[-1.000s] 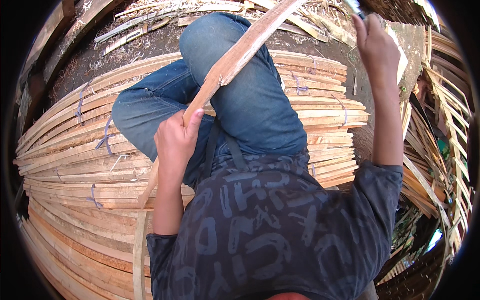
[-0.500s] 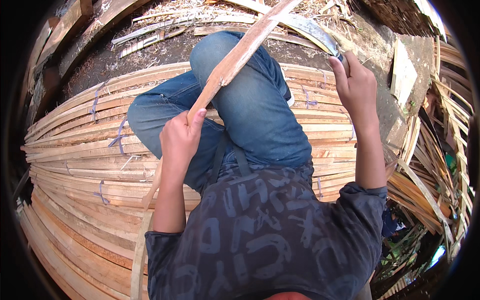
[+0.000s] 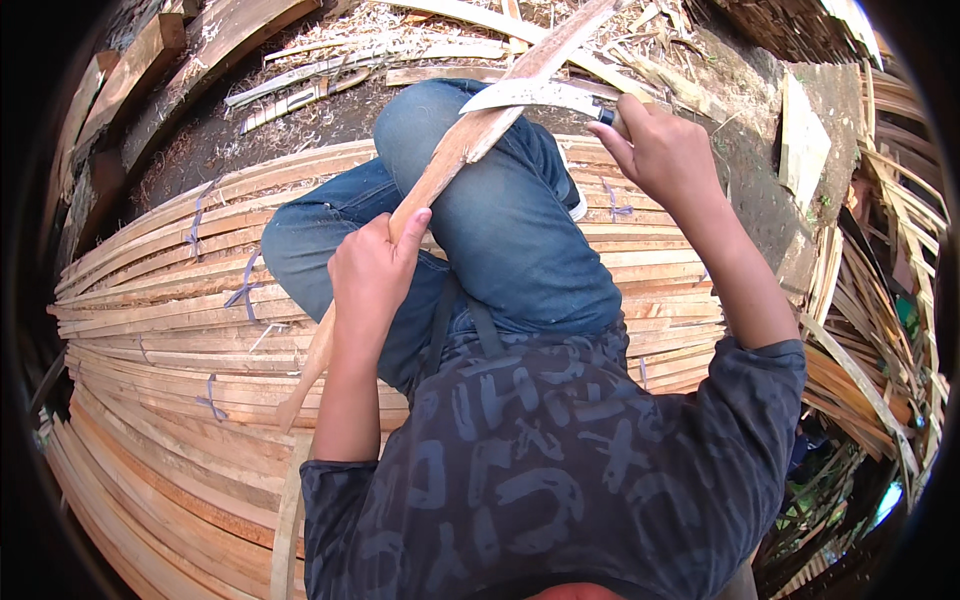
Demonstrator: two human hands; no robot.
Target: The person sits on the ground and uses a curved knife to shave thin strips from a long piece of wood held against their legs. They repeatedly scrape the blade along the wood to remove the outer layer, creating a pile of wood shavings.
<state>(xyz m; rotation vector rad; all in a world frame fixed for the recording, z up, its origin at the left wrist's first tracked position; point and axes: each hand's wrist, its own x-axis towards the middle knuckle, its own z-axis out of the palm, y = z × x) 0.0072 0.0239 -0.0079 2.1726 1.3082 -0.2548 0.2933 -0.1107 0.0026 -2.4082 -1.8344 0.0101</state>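
Nearest to us, at the lower edge of the view, is our own dark patterned shirt [image 3: 540,470], which hides our lap and much of what we sit on. We sit on a broad stack of split wooden slats [image 3: 150,340], bound in places with pale ties; its left and lower edges curve away into the dark rim of the lens, so its full extent cannot be made out.

Our left hand [image 3: 372,270] is closed around a long wooden strip [image 3: 440,170], thumb laid up along it. The strip runs on a slant from the stack's near left part, across our raised knee in blue jeans [image 3: 500,220], toward the top of the view, where its far end is cut off. Its lower end lies against the slats and is hard to separate from them.

Our right hand [image 3: 665,150] is wrapped tight on the handle of a curved blade [image 3: 530,95]; the handle itself is almost wholly hidden in the fist. The blade's edge rests on the strip just above the knee.

Beyond the stack lies dark ground [image 3: 340,110] strewn with loose offcuts and shavings. At the right, more slats [image 3: 870,330] pile up, blurred and bent by the lens.
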